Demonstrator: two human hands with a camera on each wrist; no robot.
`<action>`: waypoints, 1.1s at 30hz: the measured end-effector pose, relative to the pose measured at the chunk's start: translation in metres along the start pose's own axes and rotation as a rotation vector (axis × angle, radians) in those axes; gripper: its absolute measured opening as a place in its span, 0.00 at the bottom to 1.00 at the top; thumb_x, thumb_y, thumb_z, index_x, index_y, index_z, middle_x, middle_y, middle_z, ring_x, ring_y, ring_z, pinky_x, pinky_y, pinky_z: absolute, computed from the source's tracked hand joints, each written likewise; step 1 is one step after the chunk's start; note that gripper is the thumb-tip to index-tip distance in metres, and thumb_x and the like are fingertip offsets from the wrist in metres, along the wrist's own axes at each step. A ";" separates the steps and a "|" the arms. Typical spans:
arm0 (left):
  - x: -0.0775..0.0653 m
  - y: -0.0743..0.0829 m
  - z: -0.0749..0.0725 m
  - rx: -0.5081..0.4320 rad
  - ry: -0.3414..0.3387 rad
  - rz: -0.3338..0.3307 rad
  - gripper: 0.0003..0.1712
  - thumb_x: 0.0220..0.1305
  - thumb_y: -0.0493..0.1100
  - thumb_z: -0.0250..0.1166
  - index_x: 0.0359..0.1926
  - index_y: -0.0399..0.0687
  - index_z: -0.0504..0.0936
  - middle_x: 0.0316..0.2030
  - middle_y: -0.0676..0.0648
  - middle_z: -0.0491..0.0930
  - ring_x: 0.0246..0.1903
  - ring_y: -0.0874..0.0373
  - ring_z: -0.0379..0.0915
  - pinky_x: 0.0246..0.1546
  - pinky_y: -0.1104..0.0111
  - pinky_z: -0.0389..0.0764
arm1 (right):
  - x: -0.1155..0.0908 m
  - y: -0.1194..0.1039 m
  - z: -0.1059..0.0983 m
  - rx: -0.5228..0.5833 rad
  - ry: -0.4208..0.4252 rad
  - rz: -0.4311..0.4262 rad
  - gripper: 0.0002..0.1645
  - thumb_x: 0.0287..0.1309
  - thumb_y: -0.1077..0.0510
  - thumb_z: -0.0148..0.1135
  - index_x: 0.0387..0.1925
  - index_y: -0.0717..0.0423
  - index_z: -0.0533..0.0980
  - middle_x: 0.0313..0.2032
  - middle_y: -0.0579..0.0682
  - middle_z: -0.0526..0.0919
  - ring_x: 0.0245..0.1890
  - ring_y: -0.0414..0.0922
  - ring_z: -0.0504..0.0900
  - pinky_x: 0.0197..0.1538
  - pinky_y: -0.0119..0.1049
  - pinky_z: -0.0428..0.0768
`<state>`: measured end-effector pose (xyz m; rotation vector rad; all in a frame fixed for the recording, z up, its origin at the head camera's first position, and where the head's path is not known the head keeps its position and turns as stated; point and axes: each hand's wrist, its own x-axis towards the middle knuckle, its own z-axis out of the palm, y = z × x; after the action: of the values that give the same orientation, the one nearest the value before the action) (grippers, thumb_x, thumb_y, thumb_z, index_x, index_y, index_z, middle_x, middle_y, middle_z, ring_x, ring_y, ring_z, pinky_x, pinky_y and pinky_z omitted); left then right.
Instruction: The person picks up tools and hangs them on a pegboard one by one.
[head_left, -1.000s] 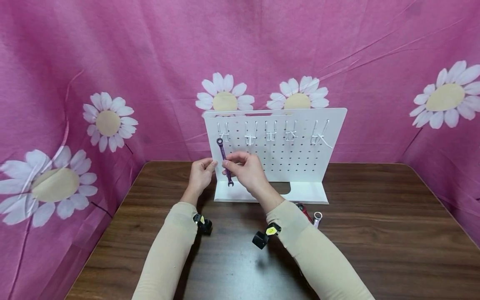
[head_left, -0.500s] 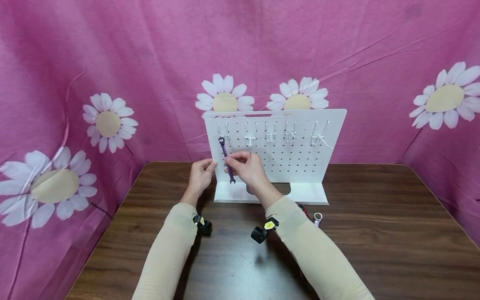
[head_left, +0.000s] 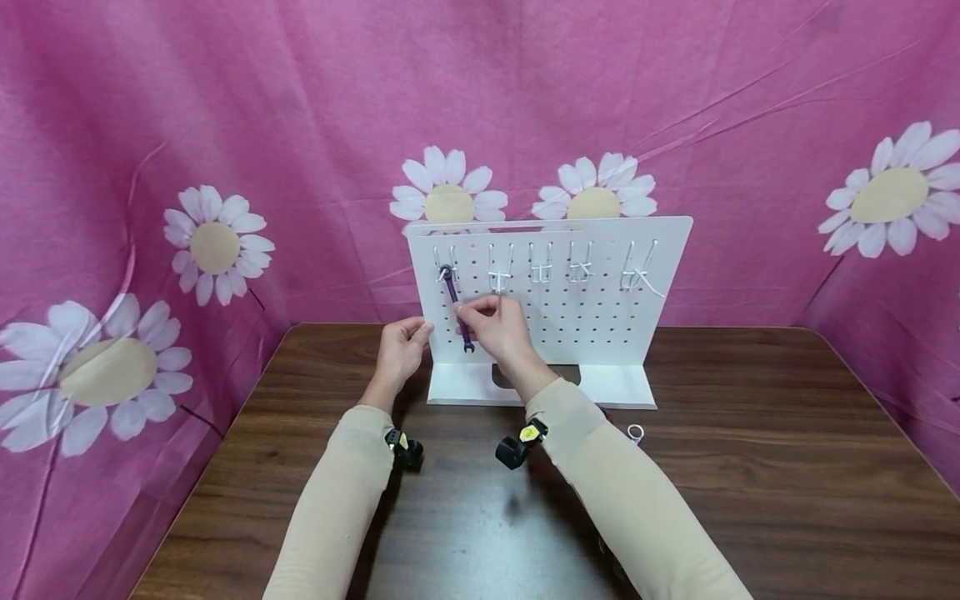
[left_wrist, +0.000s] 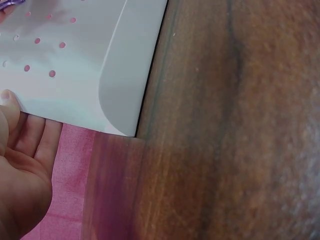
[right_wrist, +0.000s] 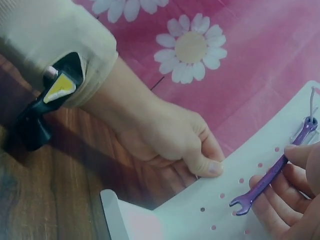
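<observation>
- While the left grip [head_left: 401,353] pinches the pegboard [head_left: 570,312] by its side edge, the right grip [head_left: 502,332] pinches the purple wrench [right_wrist: 266,182].
- Ring end: at the leftmost hook [right_wrist: 312,102].

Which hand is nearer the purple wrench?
Right. The right hand holds the purple wrench by its handle; the left hand is apart from it, gripping the white pegboard by its left edge.

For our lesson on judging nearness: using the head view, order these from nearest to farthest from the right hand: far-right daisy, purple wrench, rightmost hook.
1. Purple wrench: pinched by the right hand, on its left side.
2. Rightmost hook: on the pegboard, to the hand's right.
3. Far-right daisy: on the pink backdrop, well off to the right.
</observation>
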<state>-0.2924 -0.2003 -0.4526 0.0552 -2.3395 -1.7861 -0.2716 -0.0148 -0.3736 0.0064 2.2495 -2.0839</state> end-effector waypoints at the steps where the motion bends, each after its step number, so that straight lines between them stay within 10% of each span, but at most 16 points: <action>1: 0.000 0.000 0.000 0.001 -0.002 -0.002 0.14 0.80 0.35 0.63 0.55 0.29 0.88 0.51 0.30 0.88 0.38 0.67 0.83 0.42 0.78 0.87 | 0.001 0.001 0.000 -0.006 0.003 -0.001 0.13 0.70 0.53 0.74 0.45 0.60 0.89 0.41 0.56 0.92 0.37 0.44 0.89 0.47 0.37 0.90; 7: 0.001 0.000 0.000 -0.001 0.003 -0.011 0.14 0.80 0.35 0.63 0.55 0.29 0.88 0.52 0.30 0.88 0.45 0.57 0.87 0.52 0.64 0.91 | 0.005 0.014 -0.001 -0.042 -0.005 -0.005 0.14 0.71 0.55 0.72 0.50 0.62 0.88 0.46 0.59 0.92 0.40 0.44 0.89 0.49 0.37 0.91; 13: 0.000 0.002 0.002 0.027 0.014 -0.010 0.13 0.79 0.36 0.64 0.54 0.30 0.88 0.51 0.31 0.89 0.46 0.50 0.87 0.45 0.74 0.87 | 0.002 0.023 -0.006 -0.010 0.020 -0.005 0.14 0.72 0.60 0.69 0.54 0.64 0.85 0.49 0.64 0.91 0.43 0.52 0.93 0.48 0.38 0.92; 33: -0.002 0.001 0.000 0.059 0.044 0.035 0.11 0.78 0.35 0.65 0.49 0.28 0.89 0.39 0.36 0.91 0.32 0.62 0.79 0.33 0.79 0.79 | -0.029 0.031 -0.065 -0.110 -0.071 -0.093 0.17 0.72 0.60 0.69 0.56 0.67 0.85 0.49 0.64 0.91 0.47 0.54 0.93 0.59 0.53 0.89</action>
<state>-0.2903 -0.1994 -0.4524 0.0612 -2.3481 -1.6821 -0.2445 0.0537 -0.3976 -0.1795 2.3614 -1.9658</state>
